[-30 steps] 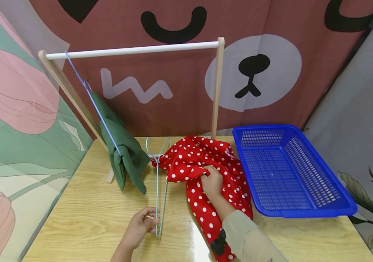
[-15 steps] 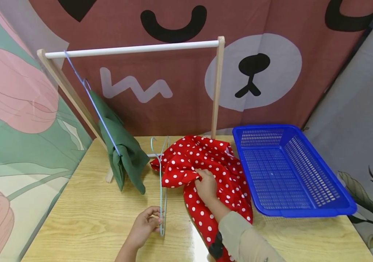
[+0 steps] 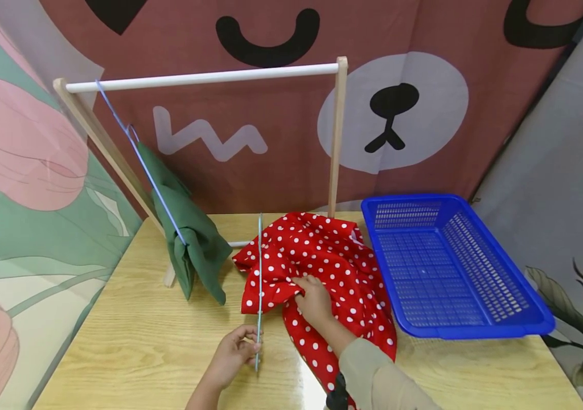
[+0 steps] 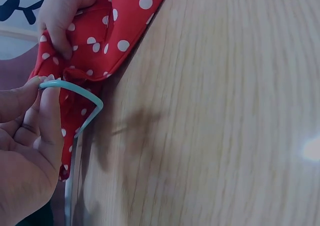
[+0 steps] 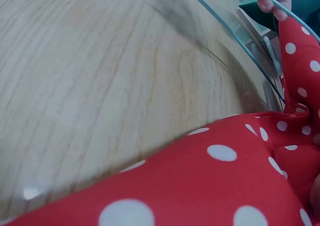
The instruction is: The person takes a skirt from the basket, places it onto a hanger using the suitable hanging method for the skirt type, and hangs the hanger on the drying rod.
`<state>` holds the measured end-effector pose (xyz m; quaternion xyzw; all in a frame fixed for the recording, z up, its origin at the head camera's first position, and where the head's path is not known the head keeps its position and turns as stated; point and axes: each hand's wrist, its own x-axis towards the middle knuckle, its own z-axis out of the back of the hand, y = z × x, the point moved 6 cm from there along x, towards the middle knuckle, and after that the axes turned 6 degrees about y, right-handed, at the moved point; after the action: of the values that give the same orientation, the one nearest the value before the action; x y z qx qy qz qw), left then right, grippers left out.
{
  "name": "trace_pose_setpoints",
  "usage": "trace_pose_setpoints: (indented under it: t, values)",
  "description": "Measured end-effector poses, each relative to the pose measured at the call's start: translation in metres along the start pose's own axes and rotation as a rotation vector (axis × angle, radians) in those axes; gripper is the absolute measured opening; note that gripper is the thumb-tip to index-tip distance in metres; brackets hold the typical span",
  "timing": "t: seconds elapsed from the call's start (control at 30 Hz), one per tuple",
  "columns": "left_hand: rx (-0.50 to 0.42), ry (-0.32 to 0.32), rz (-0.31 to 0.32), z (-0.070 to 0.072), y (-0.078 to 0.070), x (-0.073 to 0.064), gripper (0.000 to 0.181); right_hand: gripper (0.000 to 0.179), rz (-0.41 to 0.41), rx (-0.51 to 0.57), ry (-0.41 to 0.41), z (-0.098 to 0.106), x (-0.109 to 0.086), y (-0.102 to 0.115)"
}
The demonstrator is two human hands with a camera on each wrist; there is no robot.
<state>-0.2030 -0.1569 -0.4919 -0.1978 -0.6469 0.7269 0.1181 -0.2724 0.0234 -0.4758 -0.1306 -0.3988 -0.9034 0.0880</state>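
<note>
My left hand point(image 3: 233, 354) pinches a light-blue wire hanger point(image 3: 259, 267) near its lower end; the hanger stands nearly edge-on to the head camera. In the left wrist view, thumb and fingers close on the hanger's bent corner point(image 4: 75, 88). A red garment point(image 3: 343, 267) with white dots lies bunched on the table, a black patch near its front end. My right hand point(image 3: 314, 302) grips a fold of it, lifting its left part beside the hanger. The right wrist view shows the hanger point(image 5: 235, 36) against the dotted cloth point(image 5: 190, 181); my right hand is mostly out of that frame.
A wooden rack with a white rail point(image 3: 204, 77) stands at the back. From its left end hangs a green garment point(image 3: 189, 245) on a purple-blue hanger point(image 3: 143, 162). A blue plastic basket point(image 3: 455, 273) sits on the right of the wooden table point(image 3: 132, 353).
The hanger has shifted right and turned from a visible loop to nearly edge-on. My right hand has drawn the gripped fold left and toward me, so cloth now lies behind the hanger.
</note>
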Motion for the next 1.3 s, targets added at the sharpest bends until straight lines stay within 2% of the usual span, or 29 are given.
trace_pose_setpoints:
  t: [0.17,0.43,0.67,0.83,0.93,1.03,1.17,1.3]
  values:
    - [0.019,0.016,-0.006,-0.004,0.002,0.004,0.022,0.031,0.011,-0.006,0.125,-0.007,-0.004,0.002]
    - [0.024,0.028,0.019,-0.004,0.011,0.008,0.019,0.035,0.07,-0.12,0.358,-0.015,-0.007,0.003]
    - [0.038,0.029,0.001,-0.005,0.011,0.007,0.019,0.054,-0.067,-0.214,0.55,-0.017,-0.013,-0.006]
    - [0.031,0.043,-0.004,-0.007,0.012,0.005,0.019,0.054,-0.133,-0.182,0.686,-0.013,-0.014,-0.003]
    - [0.031,0.048,0.002,-0.008,0.012,0.005,0.019,0.031,-0.145,-0.143,0.673,-0.011,-0.013,-0.002]
    - [0.042,0.062,0.014,-0.01,0.012,0.006,0.018,0.008,-0.122,-0.077,0.6,-0.01,-0.013,-0.005]
    - [0.045,0.094,0.022,-0.014,0.014,0.006,0.019,0.007,-0.076,0.037,0.533,-0.012,-0.016,-0.008]
    - [0.044,0.109,0.025,-0.016,0.017,0.008,0.017,0.003,-0.08,0.127,0.521,-0.014,-0.015,-0.012]
